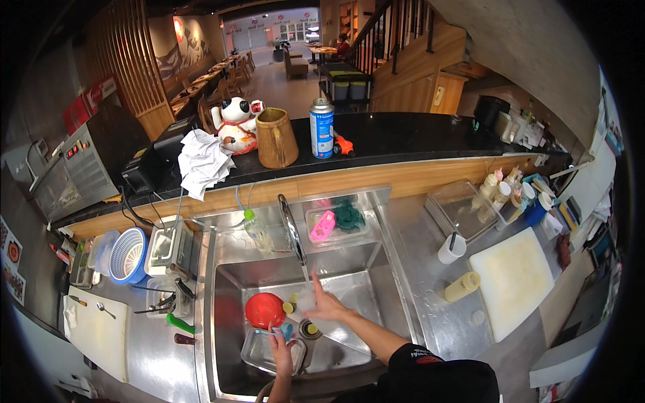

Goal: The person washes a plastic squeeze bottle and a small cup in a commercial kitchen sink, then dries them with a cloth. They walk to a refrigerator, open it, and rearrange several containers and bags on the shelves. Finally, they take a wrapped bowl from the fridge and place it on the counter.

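Observation:
Low in a steel sink, my left hand [281, 350] is around a small blue plastic cup or scoop [283, 331], above a clear plastic container [257, 352]. A red bowl [264, 310] lies just beyond it. My right hand [325, 303], index finger extended, is beside a whitish translucent item [305, 300] under the faucet [291, 226]; whether it grips this item is unclear. Water runs from the spout. Cut green citrus pieces [288, 307] lie between the bowl and my right hand, and another piece [312, 329] is at the drain.
Behind the sink stand a green-capped bottle [258, 231] and a tray with a pink brush [323, 226] and green scouring mesh [350, 217]. On the left counter are a blue-rimmed basket [128, 254] and a green-handled utensil [180, 323]. Cutting boards [514, 282] flank both sides.

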`<action>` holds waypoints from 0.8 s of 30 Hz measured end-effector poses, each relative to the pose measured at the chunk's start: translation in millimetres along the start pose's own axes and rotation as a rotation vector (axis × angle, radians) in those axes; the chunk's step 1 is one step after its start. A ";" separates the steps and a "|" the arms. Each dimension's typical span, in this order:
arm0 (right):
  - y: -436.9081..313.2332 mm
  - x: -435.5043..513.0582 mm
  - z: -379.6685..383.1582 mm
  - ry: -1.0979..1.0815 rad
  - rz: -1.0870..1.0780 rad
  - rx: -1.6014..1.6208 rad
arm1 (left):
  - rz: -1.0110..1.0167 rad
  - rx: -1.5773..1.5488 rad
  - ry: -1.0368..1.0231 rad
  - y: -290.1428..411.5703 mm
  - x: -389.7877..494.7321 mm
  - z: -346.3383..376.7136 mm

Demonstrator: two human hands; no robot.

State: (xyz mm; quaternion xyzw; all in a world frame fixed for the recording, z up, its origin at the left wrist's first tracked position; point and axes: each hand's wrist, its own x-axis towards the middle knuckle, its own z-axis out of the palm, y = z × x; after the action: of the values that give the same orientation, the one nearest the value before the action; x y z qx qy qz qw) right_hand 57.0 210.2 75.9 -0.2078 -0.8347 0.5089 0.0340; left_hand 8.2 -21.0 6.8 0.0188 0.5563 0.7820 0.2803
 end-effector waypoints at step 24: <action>33.6 -134.3 70.6 -0.199 0.102 0.045 | -0.064 0.674 -0.456 -45.2 -21.5 -7.9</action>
State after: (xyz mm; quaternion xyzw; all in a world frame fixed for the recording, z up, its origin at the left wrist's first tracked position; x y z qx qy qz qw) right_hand 171.0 113.3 33.7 -0.1977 -0.8106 0.5467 -0.0703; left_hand 42.5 -27.5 -29.9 0.2653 0.7054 0.5224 0.3988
